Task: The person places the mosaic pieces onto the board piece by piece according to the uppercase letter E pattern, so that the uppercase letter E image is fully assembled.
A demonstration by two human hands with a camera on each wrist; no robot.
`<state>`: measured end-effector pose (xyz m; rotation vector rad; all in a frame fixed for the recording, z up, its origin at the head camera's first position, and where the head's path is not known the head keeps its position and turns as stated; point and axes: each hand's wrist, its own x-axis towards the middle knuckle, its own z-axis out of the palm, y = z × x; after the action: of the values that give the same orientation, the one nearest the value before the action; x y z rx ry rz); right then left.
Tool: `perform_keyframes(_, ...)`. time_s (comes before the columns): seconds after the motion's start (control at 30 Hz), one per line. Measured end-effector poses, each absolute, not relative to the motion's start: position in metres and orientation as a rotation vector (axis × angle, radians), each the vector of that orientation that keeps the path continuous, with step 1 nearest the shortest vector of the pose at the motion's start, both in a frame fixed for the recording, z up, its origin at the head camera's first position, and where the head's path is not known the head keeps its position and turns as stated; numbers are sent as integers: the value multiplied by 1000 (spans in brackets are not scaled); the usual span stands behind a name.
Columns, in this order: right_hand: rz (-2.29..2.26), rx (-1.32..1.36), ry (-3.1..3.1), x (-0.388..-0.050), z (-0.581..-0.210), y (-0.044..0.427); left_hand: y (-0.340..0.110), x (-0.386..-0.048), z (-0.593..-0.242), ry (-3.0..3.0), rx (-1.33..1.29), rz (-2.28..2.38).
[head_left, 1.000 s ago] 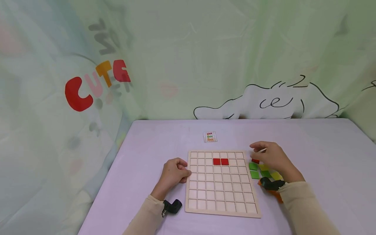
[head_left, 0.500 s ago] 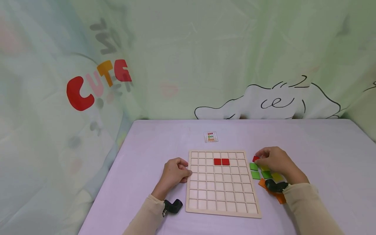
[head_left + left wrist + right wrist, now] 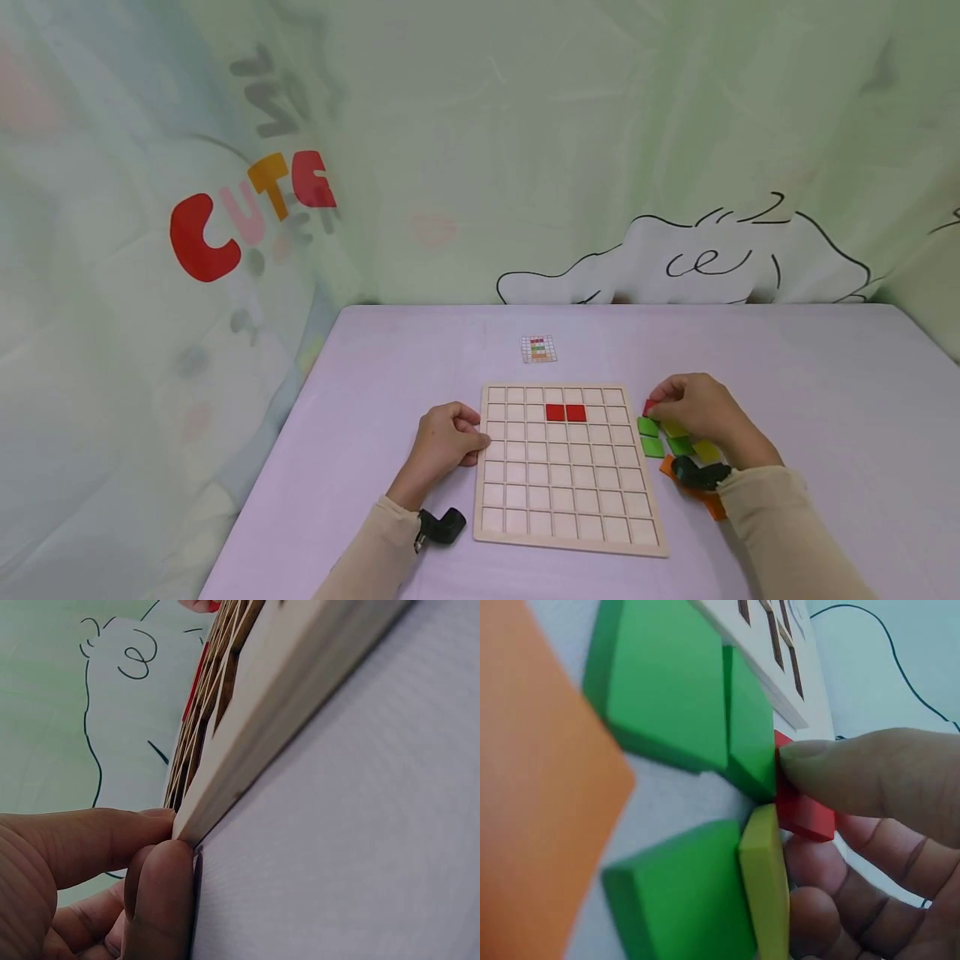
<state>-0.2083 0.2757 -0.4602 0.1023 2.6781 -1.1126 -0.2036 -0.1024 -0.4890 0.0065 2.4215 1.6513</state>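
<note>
My left hand point(image 3: 442, 443) is at the left edge of a pale wooden grid board point(image 3: 477, 517). In the left wrist view its thumb and a finger pinch the edge of that board. Two red square tiles point(image 3: 566, 412) lie side by side in the board's second row from the back. Off the board's right edge, my right hand point(image 3: 697, 408) pinches another red tile point(image 3: 807, 806) between thumb and fingers. Green tiles point(image 3: 667, 682) and a yellow tile point(image 3: 765, 877) lie close beside that red tile. The fingers partly cover it.
A small card point(image 3: 538, 349) printed with a coloured grid lies behind the board. Orange tiles point(image 3: 708, 502) lie near the right wrist, partly hidden by the black wrist camera point(image 3: 697, 473). A curtain point(image 3: 465, 167) hangs behind the lilac table point(image 3: 390, 358).
The right hand has come down to the loose red tile, closed thumb and fingers on it, and shifted it slightly left. The left hand stays at the board's edge.
</note>
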Motion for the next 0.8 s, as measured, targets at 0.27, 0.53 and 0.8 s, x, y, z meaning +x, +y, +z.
perform_keyframes(0.27, -1206, 155, 2646, -209, -462, 271, -102, -203, -490, 2426, -4, 1643)
perform_keyframes(0.53, -1328, 124, 2644, -210, -459, 264, -102, -202, -490, 2439, 4, 1632)
perform_keyframes(0.8, -1290, 54, 2646, -213, -462, 259, -102, -203, -490, 2437, 4, 1638)
